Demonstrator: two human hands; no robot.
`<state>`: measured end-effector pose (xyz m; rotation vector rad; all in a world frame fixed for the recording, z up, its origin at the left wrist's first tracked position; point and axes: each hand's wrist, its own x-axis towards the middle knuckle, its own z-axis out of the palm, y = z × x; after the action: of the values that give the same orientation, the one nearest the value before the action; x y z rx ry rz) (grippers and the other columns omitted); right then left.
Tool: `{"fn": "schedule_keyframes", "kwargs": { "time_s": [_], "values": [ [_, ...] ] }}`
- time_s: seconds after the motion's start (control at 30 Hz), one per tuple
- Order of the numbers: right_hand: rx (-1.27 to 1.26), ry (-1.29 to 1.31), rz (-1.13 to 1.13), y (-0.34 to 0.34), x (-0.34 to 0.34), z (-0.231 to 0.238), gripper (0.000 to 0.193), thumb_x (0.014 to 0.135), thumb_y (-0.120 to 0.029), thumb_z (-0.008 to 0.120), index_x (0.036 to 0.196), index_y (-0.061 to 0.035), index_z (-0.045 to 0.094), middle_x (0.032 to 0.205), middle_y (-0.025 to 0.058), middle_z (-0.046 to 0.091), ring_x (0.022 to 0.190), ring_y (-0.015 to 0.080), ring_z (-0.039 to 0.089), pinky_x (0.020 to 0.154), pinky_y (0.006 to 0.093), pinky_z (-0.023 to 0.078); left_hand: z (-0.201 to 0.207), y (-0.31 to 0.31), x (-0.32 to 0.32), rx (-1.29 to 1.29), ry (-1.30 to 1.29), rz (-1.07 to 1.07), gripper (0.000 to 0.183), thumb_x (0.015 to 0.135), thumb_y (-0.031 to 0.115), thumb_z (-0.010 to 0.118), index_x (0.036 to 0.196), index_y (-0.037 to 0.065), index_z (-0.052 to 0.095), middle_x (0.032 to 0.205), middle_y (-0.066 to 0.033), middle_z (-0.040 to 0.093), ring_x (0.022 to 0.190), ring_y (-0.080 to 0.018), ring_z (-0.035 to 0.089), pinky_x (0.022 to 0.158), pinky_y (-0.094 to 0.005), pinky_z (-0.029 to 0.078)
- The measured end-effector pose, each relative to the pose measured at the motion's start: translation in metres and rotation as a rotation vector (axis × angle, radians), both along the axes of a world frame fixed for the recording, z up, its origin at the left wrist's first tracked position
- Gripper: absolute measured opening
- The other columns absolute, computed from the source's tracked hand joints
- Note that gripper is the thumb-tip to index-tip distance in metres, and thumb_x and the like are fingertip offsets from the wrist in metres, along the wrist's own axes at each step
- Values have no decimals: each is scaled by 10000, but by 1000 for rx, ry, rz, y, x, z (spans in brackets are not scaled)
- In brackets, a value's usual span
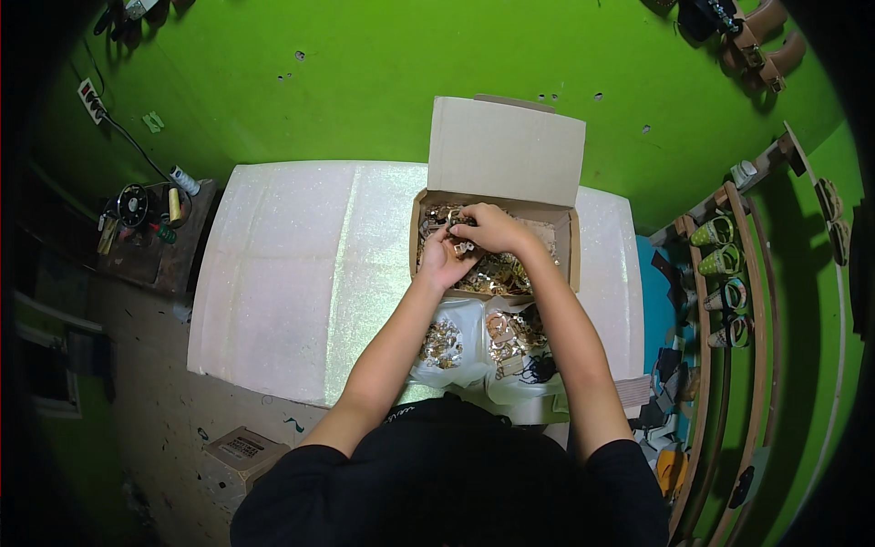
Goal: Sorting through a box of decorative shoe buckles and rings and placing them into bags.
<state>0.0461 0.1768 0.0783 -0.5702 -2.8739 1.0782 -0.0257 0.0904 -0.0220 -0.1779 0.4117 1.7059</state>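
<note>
An open cardboard box (576,260) stands on the table with its lid (507,141) raised at the back. Inside lie many small gold and silver metal fittings (497,272), some shaped like buckles. My left hand (442,264) is over the box's left side, palm up and cupped around several shiny metal fittings (465,247). Just above it, my right hand (495,230) bends its fingers down onto the same pieces; its fingertips are partly hidden. Closer to me, a white plastic tub (436,376) holds small metal bits, and another tub (510,392) holds larger fittings and black cord-like pieces.
A glittery white cover (273,273) lies over the table against a green wall (365,82). Thread spools (184,180) stand on a small side table at left. Sandals (718,260) hang on a wooden rack at right. A closed carton (244,448) sits on the floor.
</note>
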Motion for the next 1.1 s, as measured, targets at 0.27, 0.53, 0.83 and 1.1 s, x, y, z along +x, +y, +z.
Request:
{"fn": "schedule_keyframes", "kwargs": {
  "time_s": [0.27, 0.53, 0.83, 1.1],
  "values": [
    [-74, 48, 10, 5, 8, -17, 215, 799, -134, 479, 927, 12, 570, 849, 166, 597, 795, 241, 572, 722, 323, 429, -12, 3, -5, 144, -65, 27, 300, 855, 197, 291, 997, 16, 484, 984, -142, 530, 920, -257, 525, 826, -406, 426],
    [52, 151, -436, 52, 42, -43, 249, 658, -26, 597, 903, 14, 579, 759, 85, 589, 671, 149, 547, 653, 257, 449, -12, -8, -20, 41, -124, 92, 368, 894, 276, 219, 1029, 74, 496, 1022, -80, 537, 980, -236, 499, 828, -433, 389],
    [15, 50, -545, 72, 45, -152, 835, 619, -429, 663, 1212, 53, 326, 1236, 258, 323, 1165, 333, 313, 972, 350, 253, -32, -13, -25, -27, -118, 97, 207, 851, 211, 348, 809, 116, 527, 700, -8, 527, 623, -149, 476, 561, -298, 411],
    [72, -11, -595, 56, 27, -138, 618, 510, -237, 769, 994, 31, 494, 991, 196, 545, 945, 306, 513, 806, 348, 410, -22, -14, -22, -56, -143, 146, 243, 852, 205, 328, 829, 91, 542, 772, -37, 562, 683, -178, 511, 609, -300, 437]
  ]
}}
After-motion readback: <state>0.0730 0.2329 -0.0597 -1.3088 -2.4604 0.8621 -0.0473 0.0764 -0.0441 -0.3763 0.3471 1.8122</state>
